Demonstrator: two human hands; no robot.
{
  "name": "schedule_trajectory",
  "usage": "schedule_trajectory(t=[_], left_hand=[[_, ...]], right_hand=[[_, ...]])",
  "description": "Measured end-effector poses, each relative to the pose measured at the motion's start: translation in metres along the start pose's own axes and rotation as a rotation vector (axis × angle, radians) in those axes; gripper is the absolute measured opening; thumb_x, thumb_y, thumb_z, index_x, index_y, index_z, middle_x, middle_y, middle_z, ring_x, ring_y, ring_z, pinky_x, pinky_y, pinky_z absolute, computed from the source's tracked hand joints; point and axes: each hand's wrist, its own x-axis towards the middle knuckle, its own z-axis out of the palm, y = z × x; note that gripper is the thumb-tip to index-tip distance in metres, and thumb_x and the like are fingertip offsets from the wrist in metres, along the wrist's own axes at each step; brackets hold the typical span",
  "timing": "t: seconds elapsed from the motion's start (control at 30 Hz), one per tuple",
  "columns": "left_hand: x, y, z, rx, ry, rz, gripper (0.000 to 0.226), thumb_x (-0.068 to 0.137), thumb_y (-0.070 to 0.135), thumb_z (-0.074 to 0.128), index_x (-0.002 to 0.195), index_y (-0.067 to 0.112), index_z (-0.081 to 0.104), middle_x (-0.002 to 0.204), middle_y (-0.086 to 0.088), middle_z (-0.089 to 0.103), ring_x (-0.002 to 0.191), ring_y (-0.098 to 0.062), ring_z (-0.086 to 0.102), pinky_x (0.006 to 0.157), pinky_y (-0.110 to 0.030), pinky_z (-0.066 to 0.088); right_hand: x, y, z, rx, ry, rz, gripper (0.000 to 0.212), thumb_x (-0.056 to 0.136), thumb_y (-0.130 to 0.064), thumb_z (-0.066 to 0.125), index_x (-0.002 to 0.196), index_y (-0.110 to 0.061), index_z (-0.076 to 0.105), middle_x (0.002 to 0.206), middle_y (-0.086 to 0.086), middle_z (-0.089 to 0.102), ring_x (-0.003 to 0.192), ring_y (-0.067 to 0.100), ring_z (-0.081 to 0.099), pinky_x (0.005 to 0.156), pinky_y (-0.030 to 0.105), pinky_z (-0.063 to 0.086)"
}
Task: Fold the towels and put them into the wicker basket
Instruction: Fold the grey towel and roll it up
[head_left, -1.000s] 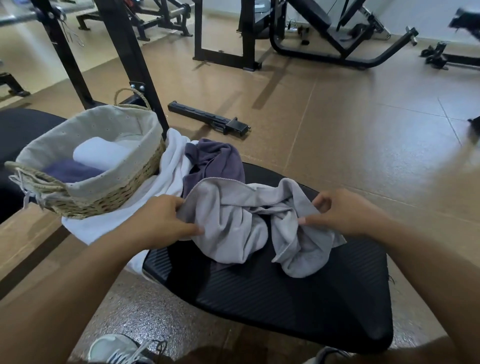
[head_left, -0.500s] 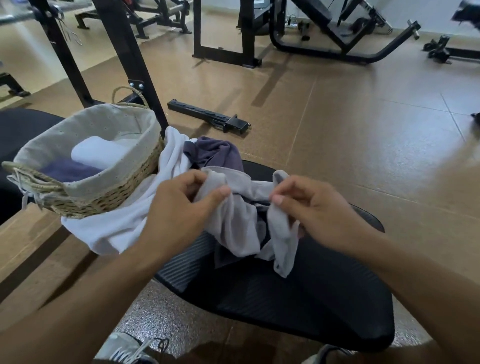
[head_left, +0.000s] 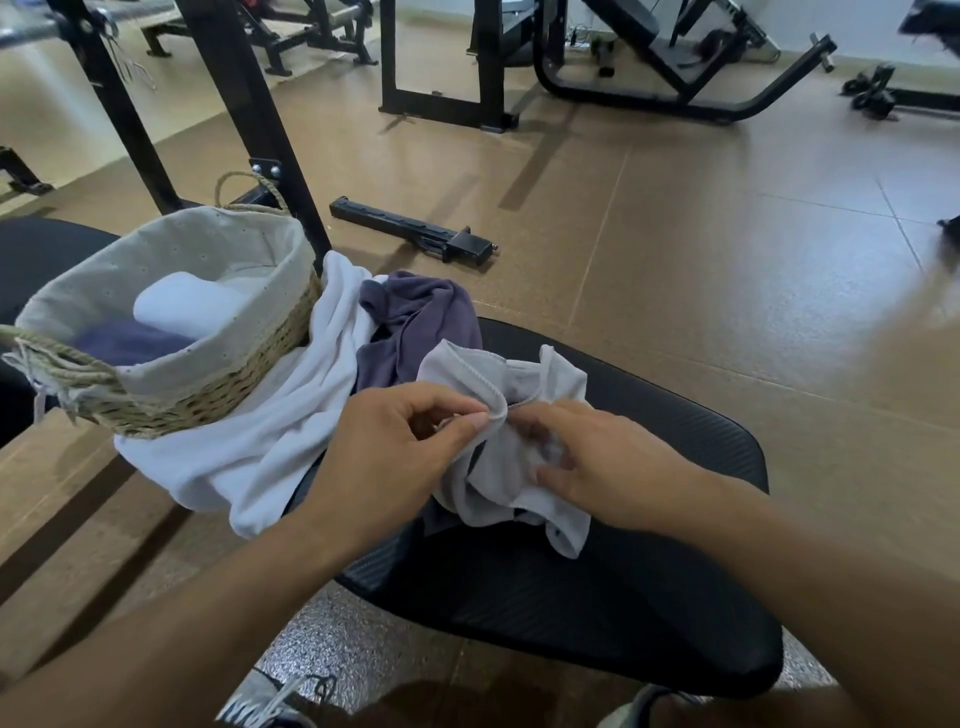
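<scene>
A crumpled light grey towel (head_left: 498, 379) is bunched over the black padded bench (head_left: 597, 597). My left hand (head_left: 395, 447) pinches its hemmed edge between thumb and forefinger. My right hand (head_left: 608, 462) grips the bunched cloth just to the right, fingers curled into it. Behind them lie a dark purple towel (head_left: 421, 322) and a large white towel (head_left: 291, 431) that drapes off the bench's left side. The wicker basket (head_left: 218, 395), lined with beige cloth, stands at the left and holds a folded white towel (head_left: 187, 306) and a folded purple towel (head_left: 130, 340).
A black steel rack post (head_left: 249, 119) rises right behind the basket. A black metal bar (head_left: 415, 234) lies on the brown floor beyond the bench. Gym machines stand along the far wall. My shoes (head_left: 275, 706) show at the bottom edge.
Both hands came together at the bench's middle, gathering the grey towel from a spread heap into a tight bunch. The left hand moved right onto the hem.
</scene>
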Motion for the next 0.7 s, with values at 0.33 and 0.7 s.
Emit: schedule_trajectory(t=[0.33, 0.7], left_hand=[[0.0, -0.008, -0.003, -0.028, -0.003, -0.099, 0.012, 0.076, 0.024, 0.087, 0.08, 0.028, 0.076, 0.071, 0.006, 0.075, 0.065, -0.008, 0.07, 0.063, -0.026, 0.059], [-0.015, 0.011, 0.007, -0.334, 0.083, -0.083, 0.014, 0.076, 0.024, 0.08, 0.089, 0.019, 0.076, 0.078, 0.002, 0.078, 0.072, -0.018, 0.075, 0.061, -0.032, 0.062]], right_hand=[[0.003, -0.003, -0.005, -0.244, -0.087, -0.027, 0.028, 0.099, -0.046, 0.051, 0.126, -0.041, 0.051, 0.092, -0.016, 0.058, 0.077, 0.011, 0.05, 0.069, 0.031, 0.043], [-0.021, -0.019, -0.031, 0.58, 0.231, -0.075, 0.006, 0.092, -0.022, 0.066, 0.087, -0.024, 0.066, 0.085, -0.001, 0.073, 0.079, 0.024, 0.072, 0.073, 0.05, 0.059]])
